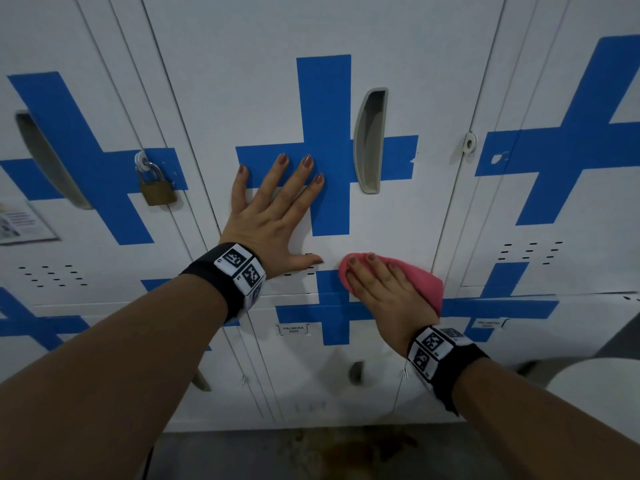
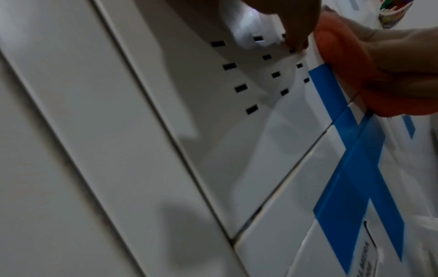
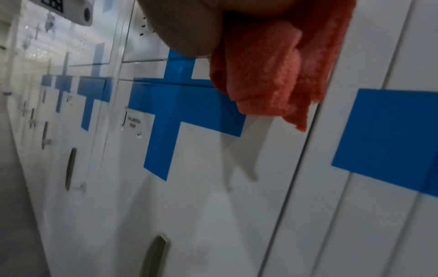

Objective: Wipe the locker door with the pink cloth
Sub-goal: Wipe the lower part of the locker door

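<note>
The white locker door [image 1: 391,220] with a blue tape cross fills the middle of the head view. My left hand [image 1: 277,206] lies flat on it with fingers spread, palm against the metal beside the cross. My right hand [image 1: 384,289] presses the pink cloth [image 1: 422,278] flat against the door's lower edge, fingers straight on top of it. The cloth [image 2: 350,75] shows at the upper right of the left wrist view by the vent slots. In the right wrist view a bunched fold of the cloth [image 3: 272,75] hangs below my palm.
A grey recessed handle [image 1: 370,140] sits right of the cross. The left neighbour door carries a brass padlock [image 1: 156,188]. More taped locker doors lie below and to both sides. A white rounded object [image 1: 595,393] stands at the lower right, above the grey floor [image 1: 311,455].
</note>
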`<action>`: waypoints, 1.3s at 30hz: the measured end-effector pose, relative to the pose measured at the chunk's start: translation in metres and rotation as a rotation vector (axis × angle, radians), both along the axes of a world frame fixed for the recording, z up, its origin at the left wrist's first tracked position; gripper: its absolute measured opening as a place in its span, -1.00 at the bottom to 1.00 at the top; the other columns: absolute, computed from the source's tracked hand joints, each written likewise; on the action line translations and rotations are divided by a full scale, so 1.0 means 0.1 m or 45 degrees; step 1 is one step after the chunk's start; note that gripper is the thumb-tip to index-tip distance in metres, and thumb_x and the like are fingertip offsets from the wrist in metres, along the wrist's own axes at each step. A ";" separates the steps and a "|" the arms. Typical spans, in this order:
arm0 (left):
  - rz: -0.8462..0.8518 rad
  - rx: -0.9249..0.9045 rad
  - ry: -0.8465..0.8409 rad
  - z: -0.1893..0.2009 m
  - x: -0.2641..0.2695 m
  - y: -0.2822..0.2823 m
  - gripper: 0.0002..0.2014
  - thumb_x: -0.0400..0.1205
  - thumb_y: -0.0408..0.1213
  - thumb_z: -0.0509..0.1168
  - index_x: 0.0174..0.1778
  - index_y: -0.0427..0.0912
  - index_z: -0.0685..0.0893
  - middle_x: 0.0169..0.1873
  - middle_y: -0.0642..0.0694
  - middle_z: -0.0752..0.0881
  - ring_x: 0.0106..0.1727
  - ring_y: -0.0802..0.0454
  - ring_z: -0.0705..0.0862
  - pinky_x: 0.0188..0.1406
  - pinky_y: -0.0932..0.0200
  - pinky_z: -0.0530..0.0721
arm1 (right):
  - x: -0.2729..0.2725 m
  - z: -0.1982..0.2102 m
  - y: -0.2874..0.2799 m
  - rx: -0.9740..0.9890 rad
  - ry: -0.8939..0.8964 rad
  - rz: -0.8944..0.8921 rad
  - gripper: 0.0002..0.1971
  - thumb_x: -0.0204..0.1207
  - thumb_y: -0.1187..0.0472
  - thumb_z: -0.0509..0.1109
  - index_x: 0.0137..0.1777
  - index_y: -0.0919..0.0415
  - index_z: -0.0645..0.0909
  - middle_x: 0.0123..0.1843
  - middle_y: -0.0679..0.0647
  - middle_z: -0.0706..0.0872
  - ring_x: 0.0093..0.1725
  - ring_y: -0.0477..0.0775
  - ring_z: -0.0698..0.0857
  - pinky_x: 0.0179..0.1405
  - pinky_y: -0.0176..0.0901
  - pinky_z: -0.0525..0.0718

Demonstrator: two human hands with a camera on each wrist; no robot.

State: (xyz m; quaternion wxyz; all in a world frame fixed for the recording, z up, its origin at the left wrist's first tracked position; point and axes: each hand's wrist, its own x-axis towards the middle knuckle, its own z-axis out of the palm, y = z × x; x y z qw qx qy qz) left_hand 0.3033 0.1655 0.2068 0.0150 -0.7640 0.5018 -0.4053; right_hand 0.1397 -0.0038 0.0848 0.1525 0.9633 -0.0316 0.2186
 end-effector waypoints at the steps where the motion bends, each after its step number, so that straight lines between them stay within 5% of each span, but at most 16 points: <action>1: -0.002 -0.002 0.000 0.00 0.00 0.00 0.22 0.26 0.53 0.24 0.65 -0.05 -0.21 0.64 -0.06 -0.08 0.62 -0.08 -0.37 0.49 -0.37 -0.30 | -0.03 0.01 -0.04 -0.041 0.024 0.031 -0.01 0.17 0.47 0.29 0.64 0.17 -0.03 0.63 0.09 0.11 0.61 0.13 0.00 0.43 0.31 0.05; 6: -0.007 0.000 0.015 0.01 -0.01 0.00 0.23 0.26 0.52 0.24 0.65 -0.05 -0.22 0.64 -0.05 -0.08 0.62 -0.07 -0.38 0.48 -0.38 -0.30 | -0.17 0.10 -0.19 -0.184 0.116 0.106 -0.07 0.18 0.43 0.39 0.59 0.20 0.09 0.58 0.12 0.20 0.54 0.18 0.21 0.40 0.31 0.16; 9: 0.000 0.005 0.022 0.01 -0.01 0.00 0.23 0.27 0.52 0.24 0.64 -0.04 -0.26 0.64 -0.04 -0.11 0.61 -0.07 -0.40 0.48 -0.37 -0.31 | -0.27 0.10 -0.21 -0.032 0.105 -0.088 -0.02 0.17 0.50 0.38 0.60 0.18 0.01 0.59 0.14 0.16 0.55 0.20 0.17 0.40 0.30 0.17; 13: 0.003 0.008 0.025 0.01 -0.01 0.00 0.22 0.27 0.53 0.23 0.64 -0.04 -0.25 0.64 -0.04 -0.11 0.61 -0.08 -0.40 0.48 -0.37 -0.31 | -0.30 0.12 -0.12 0.434 0.018 -0.379 -0.08 0.45 0.53 0.15 0.48 0.09 -0.50 0.53 0.04 -0.49 0.49 0.07 -0.50 0.48 0.07 -0.34; 15: 0.000 0.008 0.028 0.01 -0.01 0.00 0.22 0.27 0.53 0.23 0.64 -0.04 -0.24 0.64 -0.04 -0.11 0.61 -0.08 -0.40 0.48 -0.37 -0.31 | -0.23 0.08 -0.01 0.567 -0.049 -0.423 -0.11 0.47 0.54 0.10 0.42 0.10 -0.56 0.48 0.05 -0.56 0.45 0.09 -0.55 0.46 0.05 -0.42; 20: 0.004 0.007 0.025 0.01 -0.01 0.00 0.22 0.27 0.54 0.22 0.65 -0.06 -0.20 0.64 -0.05 -0.10 0.61 -0.07 -0.39 0.48 -0.36 -0.32 | -0.08 -0.12 0.07 0.377 -0.210 -0.324 0.11 0.06 0.61 0.39 0.59 0.30 -0.13 0.60 0.24 -0.04 0.62 0.30 -0.14 0.41 0.30 0.01; 22: 0.003 0.005 0.024 0.01 -0.01 -0.01 0.22 0.27 0.54 0.22 0.65 -0.05 -0.21 0.64 -0.05 -0.10 0.61 -0.07 -0.40 0.48 -0.36 -0.32 | -0.07 -0.14 0.06 0.310 -0.164 -0.264 0.12 0.05 0.58 0.41 0.60 0.27 -0.12 0.61 0.22 0.02 0.64 0.22 -0.24 0.39 0.31 0.06; 28: -0.001 -0.003 0.023 0.01 -0.01 0.00 0.22 0.26 0.53 0.23 0.65 -0.05 -0.20 0.64 -0.04 -0.09 0.62 -0.07 -0.38 0.48 -0.38 -0.29 | -0.08 -0.21 0.07 0.086 0.003 -0.037 0.00 0.08 0.46 0.46 0.57 0.20 0.13 0.58 0.15 0.22 0.56 0.24 0.21 0.45 0.24 0.20; 30: -0.007 -0.009 0.017 0.01 -0.01 0.00 0.23 0.26 0.53 0.25 0.65 -0.05 -0.23 0.64 -0.04 -0.09 0.62 -0.07 -0.38 0.49 -0.37 -0.29 | -0.12 -0.21 0.01 0.025 0.087 0.039 -0.09 0.17 0.44 0.37 0.58 0.19 0.14 0.59 0.12 0.22 0.59 0.19 0.17 0.56 0.15 0.15; 35: -0.011 -0.010 0.011 0.00 0.00 0.00 0.22 0.27 0.52 0.25 0.65 -0.05 -0.21 0.64 -0.05 -0.08 0.62 -0.07 -0.36 0.50 -0.36 -0.30 | -0.21 -0.10 -0.11 -0.070 0.188 0.099 -0.11 0.16 0.40 0.45 0.56 0.22 0.22 0.56 0.13 0.25 0.52 0.16 0.30 0.45 0.21 0.24; 39: -0.004 -0.009 0.009 0.00 0.00 0.00 0.22 0.27 0.52 0.24 0.65 -0.04 -0.24 0.64 -0.05 -0.11 0.62 -0.07 -0.36 0.50 -0.34 -0.34 | -0.29 -0.18 -0.14 -0.014 0.152 -0.100 0.03 0.18 0.45 0.29 0.66 0.18 -0.14 0.62 0.12 0.16 0.60 0.19 0.13 0.58 0.13 0.00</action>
